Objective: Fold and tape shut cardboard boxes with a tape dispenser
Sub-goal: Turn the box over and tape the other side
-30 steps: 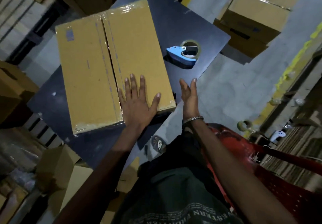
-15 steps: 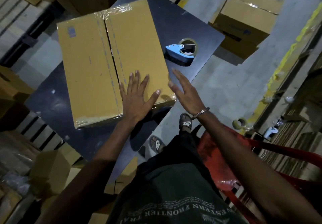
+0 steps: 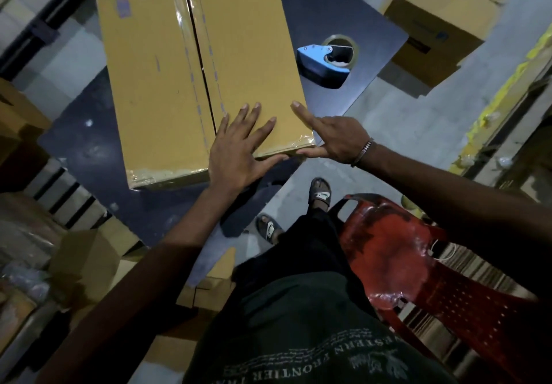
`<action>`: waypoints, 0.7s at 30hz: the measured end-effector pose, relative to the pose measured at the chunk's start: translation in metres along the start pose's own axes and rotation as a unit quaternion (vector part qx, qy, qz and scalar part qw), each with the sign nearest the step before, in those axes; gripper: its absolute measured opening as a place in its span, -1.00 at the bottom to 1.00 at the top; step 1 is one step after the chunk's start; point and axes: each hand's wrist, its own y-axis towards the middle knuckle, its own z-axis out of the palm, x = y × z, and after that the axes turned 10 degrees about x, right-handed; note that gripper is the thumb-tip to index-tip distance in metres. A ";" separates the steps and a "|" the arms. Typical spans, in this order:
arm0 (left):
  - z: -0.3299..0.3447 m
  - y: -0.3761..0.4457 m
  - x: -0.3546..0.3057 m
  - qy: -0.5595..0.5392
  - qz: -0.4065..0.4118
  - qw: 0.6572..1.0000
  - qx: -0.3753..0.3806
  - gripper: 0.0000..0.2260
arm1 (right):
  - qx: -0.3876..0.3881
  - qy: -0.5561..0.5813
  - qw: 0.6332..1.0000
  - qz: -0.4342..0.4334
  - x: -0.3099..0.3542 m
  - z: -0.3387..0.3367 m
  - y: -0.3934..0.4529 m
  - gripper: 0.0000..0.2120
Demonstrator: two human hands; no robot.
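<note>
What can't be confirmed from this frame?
- Box: far end cut off by the head view's top edge, so the seam tape there is unseen.
- Near seam end: covered by the left hand.
- Right hand: contact with the box corner is unclear.
- Dispenser: tape left on its roll is too small to tell.

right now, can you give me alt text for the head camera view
A person's left hand lies flat on a closed cardboard box on a dark table, while the right hand, fingers straight, touches the box's near right corner. A blue tape dispenser sits on the table to the box's right.
</note>
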 end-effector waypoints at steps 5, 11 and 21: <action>-0.001 -0.003 0.004 0.095 0.020 0.993 0.073 -0.14 | 0.016 0.021 1.000 -0.001 0.006 -0.009 -0.002 0.12; -0.008 -0.003 0.000 0.065 0.011 0.996 0.067 -0.25 | -0.016 -0.018 0.997 0.069 0.025 -0.026 0.005 0.03; -0.012 -0.045 0.004 -0.040 -0.048 0.998 -0.020 -0.31 | 0.003 -0.027 0.998 0.048 0.029 -0.035 -0.001 0.23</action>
